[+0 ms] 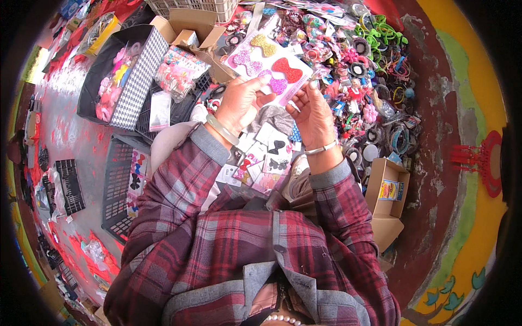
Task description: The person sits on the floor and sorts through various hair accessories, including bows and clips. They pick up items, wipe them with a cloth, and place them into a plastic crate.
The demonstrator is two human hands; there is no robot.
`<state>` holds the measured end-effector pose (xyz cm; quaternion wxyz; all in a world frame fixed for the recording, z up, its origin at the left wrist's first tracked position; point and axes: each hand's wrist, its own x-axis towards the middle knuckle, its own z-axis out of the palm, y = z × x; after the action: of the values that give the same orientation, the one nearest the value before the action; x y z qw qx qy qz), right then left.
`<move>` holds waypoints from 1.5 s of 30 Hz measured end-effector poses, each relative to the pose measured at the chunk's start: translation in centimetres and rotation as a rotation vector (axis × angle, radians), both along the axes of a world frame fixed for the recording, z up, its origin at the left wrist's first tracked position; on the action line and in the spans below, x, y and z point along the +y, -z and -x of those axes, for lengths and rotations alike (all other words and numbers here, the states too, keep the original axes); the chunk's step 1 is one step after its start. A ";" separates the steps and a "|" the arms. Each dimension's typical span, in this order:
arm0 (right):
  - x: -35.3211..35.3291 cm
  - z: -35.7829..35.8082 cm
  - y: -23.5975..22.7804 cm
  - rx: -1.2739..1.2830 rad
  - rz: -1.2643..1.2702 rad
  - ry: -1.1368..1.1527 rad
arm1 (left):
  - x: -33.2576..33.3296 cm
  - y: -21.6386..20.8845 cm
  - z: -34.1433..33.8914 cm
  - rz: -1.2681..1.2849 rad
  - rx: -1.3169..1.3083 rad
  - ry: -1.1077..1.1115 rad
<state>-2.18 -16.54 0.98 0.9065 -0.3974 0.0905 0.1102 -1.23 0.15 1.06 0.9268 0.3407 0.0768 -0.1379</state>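
A white card [268, 62] bears glitter hair bows: a gold bow [263, 45], a red bow [288, 70] and pink ones [247, 62]. My left hand [239, 103] grips its near left edge, the thumb lying over the card by a pink bow. At the near right corner, my right hand [315, 117] pinches the card between thumb and fingers. Below my hands, between my knees, lie several small cards with bows, among them a black bow [277, 146] and a red bow [244, 164].
A big heap of hair ties and trinkets [353, 81] spreads ahead and to the right. An open cardboard box [386, 198] stands by my right arm. Leftward are a houndstooth-sided box [142, 73], bagged goods [180, 70] and a dark plastic crate [115, 187]. Another carton [190, 24] stands ahead.
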 end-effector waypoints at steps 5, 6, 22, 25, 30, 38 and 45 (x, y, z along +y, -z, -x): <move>-0.5 -0.5 0.9 -0.031 -0.038 0.062 | 0.0 0.3 -0.1 0.017 -0.013 0.009; -0.6 -0.5 0.9 -0.034 -0.029 0.063 | 0.0 0.4 -0.1 0.024 -0.016 0.004; 0.9 0.7 -1.1 -0.259 0.461 0.303 | -0.7 1.1 -0.3 0.010 0.066 -0.200; 2.3 0.5 1.2 -0.187 0.489 0.201 | -1.2 1.4 -0.1 0.070 0.065 -0.153; 1.7 -0.4 1.4 -0.060 0.233 0.123 | -1.2 2.7 -0.4 0.078 0.103 -0.105; -1.3 -0.8 -0.4 0.138 0.255 0.035 | -0.4 1.5 0.1 0.025 0.059 0.119; -3.5 -0.6 -0.1 0.248 0.305 -0.144 | 0.2 1.9 0.0 -0.117 0.031 0.225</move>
<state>-1.58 -20.05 1.11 0.8076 -0.5187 0.1885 0.2079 -1.18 0.37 -0.88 0.8826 0.3986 0.0604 -0.2418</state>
